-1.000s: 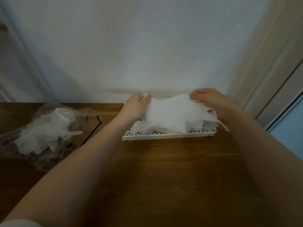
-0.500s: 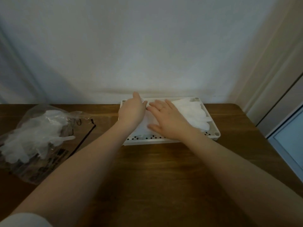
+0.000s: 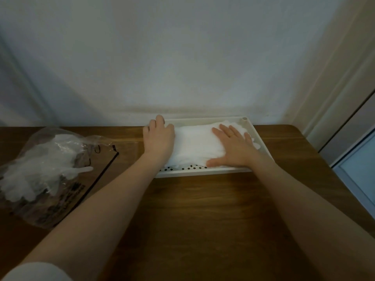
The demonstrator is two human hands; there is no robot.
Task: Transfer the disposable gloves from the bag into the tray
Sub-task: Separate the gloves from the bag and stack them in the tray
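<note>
A white perforated tray stands against the wall at the table's back edge. A flat stack of white disposable gloves lies in it. My right hand presses flat on the right part of the stack, fingers spread. My left hand rests at the tray's left end, fingers lying over the far left corner and the edge of the gloves. A clear plastic bag with several more gloves inside lies on the table at the left, away from both hands.
The wooden table runs from the wall to the near edge. A door frame and a pale panel stand past the table's right corner.
The gloves, held up between both hands a second ago, now lie in the tray. My right hand has slid from the stack's left to its right part, pressing flat.
</note>
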